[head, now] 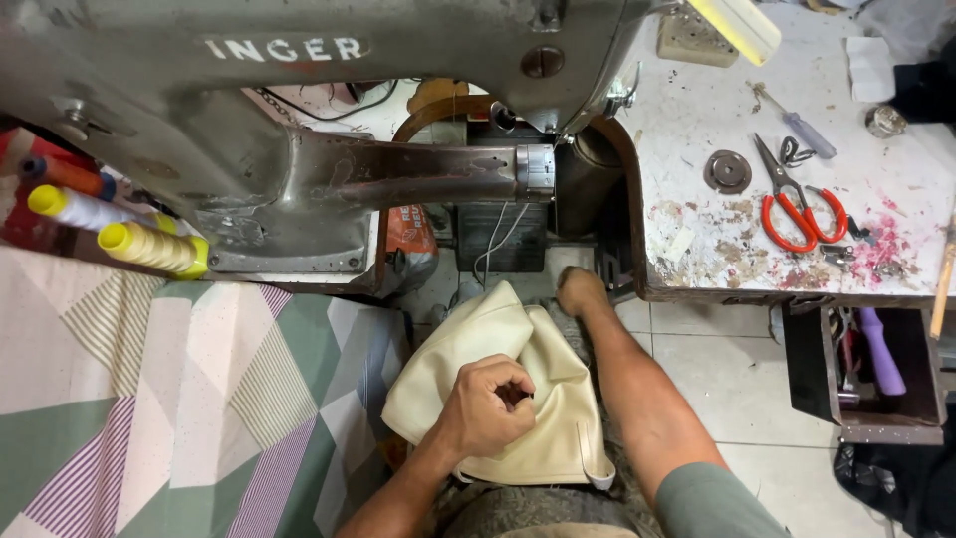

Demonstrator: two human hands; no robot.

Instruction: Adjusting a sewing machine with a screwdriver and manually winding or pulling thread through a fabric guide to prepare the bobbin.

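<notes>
A cream leather-like piece (518, 344), folded and soft, lies on my lap below the arm of a grey sewing machine (398, 169). My left hand (488, 403) is closed in a fist on top of it, gripping the material near its middle. My right hand (580, 291) reaches forward past the piece's far edge, down toward the dark space under the white table (717, 229). Its fingers are curled, and what they touch is hidden.
Red-handled scissors (802, 209), a screwdriver (802, 128), a round metal disc (727, 171) and small clippers lie on the stained table. Yellow thread spools (149, 247) sit at left above a patterned cloth (179, 399). An open drawer (876, 369) holds tools at right.
</notes>
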